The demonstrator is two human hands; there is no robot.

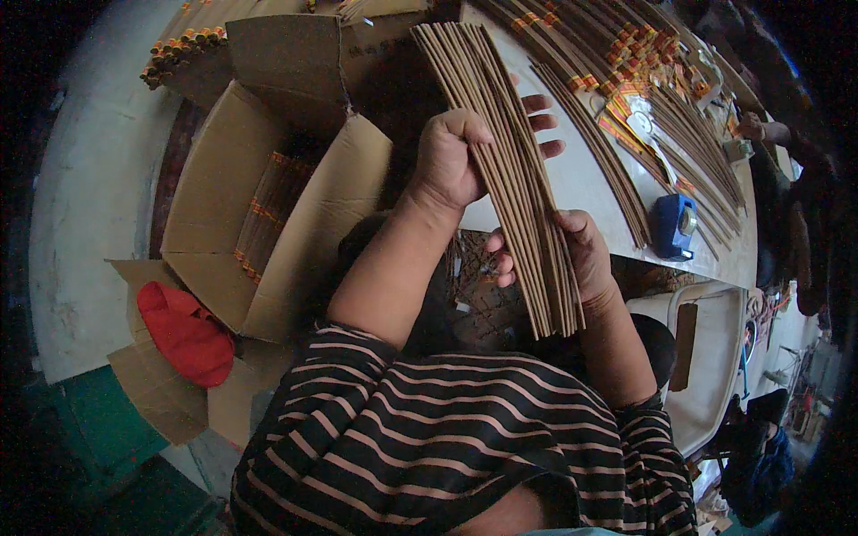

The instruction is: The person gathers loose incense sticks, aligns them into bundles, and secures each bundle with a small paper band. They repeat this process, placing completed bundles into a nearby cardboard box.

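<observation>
A flat bundle of thin brown incense sticks (505, 170) slants across the middle of the view, its upper end leaning left. My left hand (451, 159) grips it at mid-length, thumb on the near face and fingers passing behind to show beyond the far edge. Lower down, my right hand (585, 255) holds the bundle's right side near the bottom, with some fingertips visible at its left side. The lower ends look nearly level; the upper ends are slightly staggered. Loose incense sticks (599, 152) lie on the white table (572, 179) to the right of the bundle.
An open cardboard box (201, 192) at left contains wrapped bundles (273, 214). Red cloth (183, 335) hangs over its flap. On the table are a blue tape dispenser (670, 230), labels (639, 134) and banded bundles (581, 45). Another person's hand (752, 127) is far right, above a white chair (719, 357).
</observation>
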